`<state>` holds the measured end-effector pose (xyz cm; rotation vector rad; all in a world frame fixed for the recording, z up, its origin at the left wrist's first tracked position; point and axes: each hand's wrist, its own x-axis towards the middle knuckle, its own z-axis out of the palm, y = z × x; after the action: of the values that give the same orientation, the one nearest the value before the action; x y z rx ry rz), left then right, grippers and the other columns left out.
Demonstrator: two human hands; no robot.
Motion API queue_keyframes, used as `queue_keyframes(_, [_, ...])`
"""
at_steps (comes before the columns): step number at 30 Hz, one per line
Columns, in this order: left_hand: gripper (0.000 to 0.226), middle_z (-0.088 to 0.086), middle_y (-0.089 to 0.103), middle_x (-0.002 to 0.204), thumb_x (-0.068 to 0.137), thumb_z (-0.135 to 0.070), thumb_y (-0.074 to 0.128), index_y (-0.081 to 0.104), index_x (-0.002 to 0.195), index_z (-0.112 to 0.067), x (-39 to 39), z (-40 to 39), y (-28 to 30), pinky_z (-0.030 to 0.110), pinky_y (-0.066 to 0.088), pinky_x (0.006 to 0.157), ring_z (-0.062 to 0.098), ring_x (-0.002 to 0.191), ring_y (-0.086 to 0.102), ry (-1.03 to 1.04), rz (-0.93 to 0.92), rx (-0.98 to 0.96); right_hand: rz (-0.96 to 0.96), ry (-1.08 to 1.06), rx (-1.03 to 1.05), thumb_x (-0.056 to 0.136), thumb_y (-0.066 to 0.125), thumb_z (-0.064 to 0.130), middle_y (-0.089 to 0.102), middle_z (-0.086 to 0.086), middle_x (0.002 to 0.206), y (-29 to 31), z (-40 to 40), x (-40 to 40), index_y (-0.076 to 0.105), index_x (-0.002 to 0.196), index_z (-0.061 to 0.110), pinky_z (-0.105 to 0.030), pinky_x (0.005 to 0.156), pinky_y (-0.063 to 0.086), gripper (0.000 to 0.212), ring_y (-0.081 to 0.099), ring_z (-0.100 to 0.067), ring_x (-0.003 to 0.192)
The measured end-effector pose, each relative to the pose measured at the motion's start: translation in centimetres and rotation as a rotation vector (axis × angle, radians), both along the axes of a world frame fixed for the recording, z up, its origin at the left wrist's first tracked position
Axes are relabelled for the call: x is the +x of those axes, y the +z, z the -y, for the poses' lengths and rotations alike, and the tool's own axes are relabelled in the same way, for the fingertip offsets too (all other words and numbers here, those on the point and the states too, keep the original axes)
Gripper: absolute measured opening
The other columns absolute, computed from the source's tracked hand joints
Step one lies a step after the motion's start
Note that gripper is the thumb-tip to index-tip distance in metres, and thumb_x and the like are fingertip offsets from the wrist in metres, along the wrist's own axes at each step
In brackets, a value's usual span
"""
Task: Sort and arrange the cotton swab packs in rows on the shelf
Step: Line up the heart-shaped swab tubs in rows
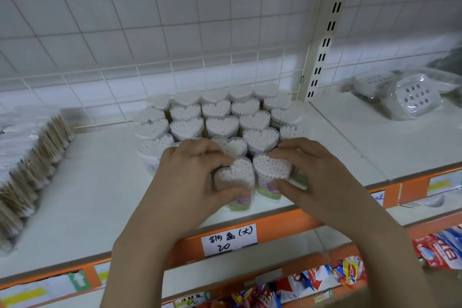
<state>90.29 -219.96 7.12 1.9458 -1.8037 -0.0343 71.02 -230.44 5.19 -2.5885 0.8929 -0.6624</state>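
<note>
Your left hand and right hand each pinch one heart-shaped swab pack at the near edge of the shelf, so next, I judge, push both far into the standing rows.

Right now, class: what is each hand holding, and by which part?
The left hand grips one heart-shaped cotton swab pack by its sides near the top; the right hand grips the neighbouring pack likewise.
</note>
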Motion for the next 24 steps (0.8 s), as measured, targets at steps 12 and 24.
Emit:
queue_keyframes(12, [0.03,-0.012,0.06,0.12,0.077,-0.041,0.06,0.072,0.101,-0.028,-0.1,0.3,-0.6,0.048,0.041,0.092,0.016,0.113,0.052,-0.067,-0.037,0.046,-0.018,0.036,-0.007,0.075,0.072,0.035,0.044,0.011,0.107,0.0,0.9,0.0,0.062,0.117,0.021,0.0,0.083,0.025,0.046,0.037,-0.002,0.098])
queue_keyframes(24, [0.049,-0.004,0.053,0.133,0.079,-0.018,0.038,0.061,0.122,-0.015,-0.1,0.9,-0.7,0.027,0.041,0.098,0.006,0.116,0.051,-0.015,-0.107,-0.004,-0.038,0.116,-0.016,0.084,0.038,0.055,0.053,0.004,0.127,1.3,1.4,1.2,0.058,0.124,0.015,0.002,0.094,0.016,0.06,0.039,-0.004,0.118])
